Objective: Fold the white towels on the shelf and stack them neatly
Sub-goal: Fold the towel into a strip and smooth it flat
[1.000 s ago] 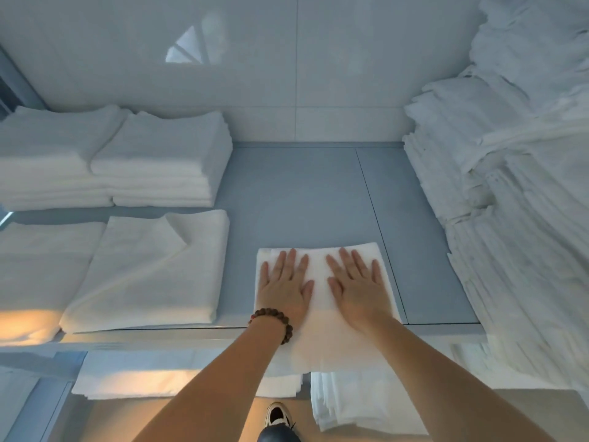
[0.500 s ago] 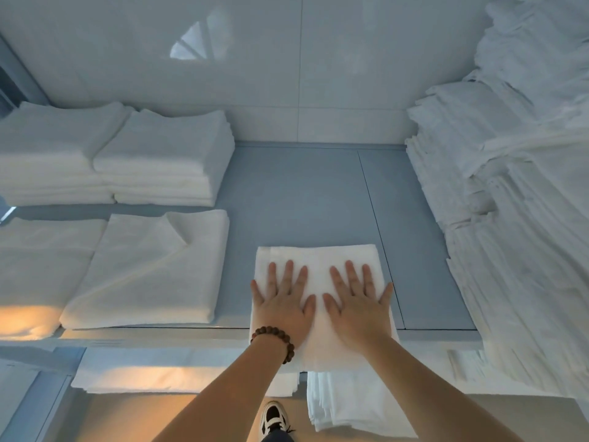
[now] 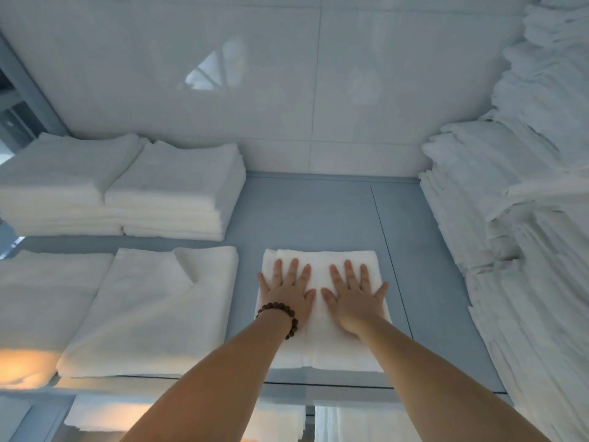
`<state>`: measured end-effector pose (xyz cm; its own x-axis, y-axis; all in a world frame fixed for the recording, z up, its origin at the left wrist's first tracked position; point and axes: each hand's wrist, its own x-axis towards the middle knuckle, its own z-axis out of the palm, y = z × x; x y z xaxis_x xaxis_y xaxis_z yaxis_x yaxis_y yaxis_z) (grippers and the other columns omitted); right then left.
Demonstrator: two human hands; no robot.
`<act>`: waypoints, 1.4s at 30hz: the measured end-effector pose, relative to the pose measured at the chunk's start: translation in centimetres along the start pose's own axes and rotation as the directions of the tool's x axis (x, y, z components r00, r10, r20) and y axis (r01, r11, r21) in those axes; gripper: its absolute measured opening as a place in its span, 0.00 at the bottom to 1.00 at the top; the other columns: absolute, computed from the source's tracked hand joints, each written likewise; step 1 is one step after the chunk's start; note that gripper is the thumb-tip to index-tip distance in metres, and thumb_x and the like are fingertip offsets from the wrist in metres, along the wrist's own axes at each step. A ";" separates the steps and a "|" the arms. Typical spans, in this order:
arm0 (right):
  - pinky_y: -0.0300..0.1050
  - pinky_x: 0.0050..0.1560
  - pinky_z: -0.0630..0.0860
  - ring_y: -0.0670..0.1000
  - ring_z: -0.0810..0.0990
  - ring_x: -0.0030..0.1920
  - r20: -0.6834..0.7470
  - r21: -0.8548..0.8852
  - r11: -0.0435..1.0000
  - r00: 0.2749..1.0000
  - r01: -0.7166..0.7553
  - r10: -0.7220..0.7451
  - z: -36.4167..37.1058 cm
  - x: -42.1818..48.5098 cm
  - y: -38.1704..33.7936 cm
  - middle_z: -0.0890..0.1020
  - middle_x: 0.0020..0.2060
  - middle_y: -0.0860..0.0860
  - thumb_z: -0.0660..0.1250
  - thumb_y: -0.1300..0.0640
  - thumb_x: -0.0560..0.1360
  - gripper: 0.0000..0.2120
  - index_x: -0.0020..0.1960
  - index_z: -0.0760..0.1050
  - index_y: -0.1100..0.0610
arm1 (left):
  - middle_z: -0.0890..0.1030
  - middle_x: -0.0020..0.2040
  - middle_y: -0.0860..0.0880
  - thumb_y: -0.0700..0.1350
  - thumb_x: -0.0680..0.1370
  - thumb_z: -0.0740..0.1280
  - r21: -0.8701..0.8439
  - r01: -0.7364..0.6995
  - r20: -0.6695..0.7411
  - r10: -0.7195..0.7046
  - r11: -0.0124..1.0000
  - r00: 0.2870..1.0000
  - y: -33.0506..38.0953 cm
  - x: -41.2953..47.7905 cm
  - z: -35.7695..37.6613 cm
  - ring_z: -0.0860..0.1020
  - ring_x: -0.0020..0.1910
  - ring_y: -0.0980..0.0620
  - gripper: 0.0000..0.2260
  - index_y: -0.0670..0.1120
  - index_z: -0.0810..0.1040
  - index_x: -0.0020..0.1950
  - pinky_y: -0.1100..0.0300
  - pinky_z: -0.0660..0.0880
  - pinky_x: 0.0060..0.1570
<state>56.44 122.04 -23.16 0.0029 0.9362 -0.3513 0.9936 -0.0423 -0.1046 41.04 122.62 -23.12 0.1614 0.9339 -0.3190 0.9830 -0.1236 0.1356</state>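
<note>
Pressing down, the left hand [image 3: 288, 296] and right hand [image 3: 353, 298] are laid side by side on the folded towel [image 3: 322, 260] at the shelf [image 3: 302, 212] front. The fingers are straight and spread and nothing is gripped, apparently to smooth the fold. Since a second ago the towel is slid back and no longer overhangs the edge.

Straight ahead is open, sides are pretty boxed in

Going from the folded towel [image 3: 318, 260] in the middle: bare shelf [image 3: 312, 215] runs out to 12 o'clock until it hits the glossy back wall [image 3: 287, 106]. At 3 o'clock there's a strip of bare shelf, then a tall ragged pile of towels [image 3: 526, 250] walls it off. At 9 o'clock a flat towel [image 3: 149, 314] sits near, narrow gap between. At 10 o'clock two folded stacks [image 3: 172, 189] fill that back corner.
</note>
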 end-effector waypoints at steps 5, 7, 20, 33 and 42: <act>0.71 0.67 0.34 0.54 0.31 0.74 -0.078 -0.013 0.999 0.996 0.030 -0.031 2.6 -4.7 -1.4 0.32 0.74 0.48 0.27 0.42 0.72 0.29 0.73 0.30 0.43 | 0.35 0.76 0.52 0.54 0.79 0.39 -0.032 0.037 -0.058 -0.038 0.999 0.998 2.8 -4.4 1.6 0.33 0.74 0.45 0.25 0.56 0.38 0.76 0.37 0.33 0.69; 0.70 0.67 0.33 0.54 0.30 0.73 -0.113 -0.047 0.998 0.993 0.033 -0.038 4.2 -6.0 -1.7 0.31 0.74 0.47 0.29 0.43 0.74 0.26 0.70 0.26 0.42 | 0.35 0.76 0.52 0.55 0.74 0.31 -0.033 0.054 -0.085 -0.056 0.998 0.995 3.1 -6.0 3.1 0.32 0.74 0.47 0.28 0.57 0.36 0.76 0.38 0.34 0.69; 0.55 0.70 0.31 0.47 0.35 0.75 -0.211 0.017 0.996 0.974 0.087 -0.081 4.7 -7.0 3.0 0.33 0.71 0.44 0.27 0.38 0.70 0.34 0.75 0.35 0.46 | 0.36 0.75 0.57 0.63 0.73 0.36 -0.143 0.062 -0.257 -0.098 0.988 0.962 -1.6 -8.7 5.8 0.37 0.75 0.53 0.31 0.57 0.40 0.76 0.54 0.40 0.73; 0.58 0.69 0.29 0.48 0.33 0.74 -0.129 0.017 0.997 0.989 0.072 -0.069 4.9 -8.7 2.0 0.33 0.73 0.46 0.24 0.39 0.69 0.32 0.71 0.28 0.47 | 0.35 0.75 0.54 0.61 0.76 0.37 -0.111 0.129 -0.160 -0.145 0.985 0.976 -1.8 -10.7 5.2 0.37 0.75 0.51 0.29 0.56 0.38 0.76 0.52 0.35 0.72; 0.57 0.73 0.40 0.51 0.49 0.76 -0.290 0.145 0.983 0.955 0.110 -0.064 2.3 -10.7 -3.3 0.56 0.76 0.49 0.21 0.35 0.68 0.45 0.76 0.52 0.50 | 0.52 0.78 0.49 0.55 0.81 0.48 -0.123 0.161 -0.230 -0.186 0.979 0.955 -4.5 -13.7 0.0 0.51 0.76 0.51 0.26 0.49 0.49 0.77 0.52 0.47 0.75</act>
<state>52.90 111.31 -21.20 -0.0283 0.9979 -0.0586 0.9610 0.0111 -0.2762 34.44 110.43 -19.32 -0.0486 0.9923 -0.1137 0.9779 0.0705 0.1967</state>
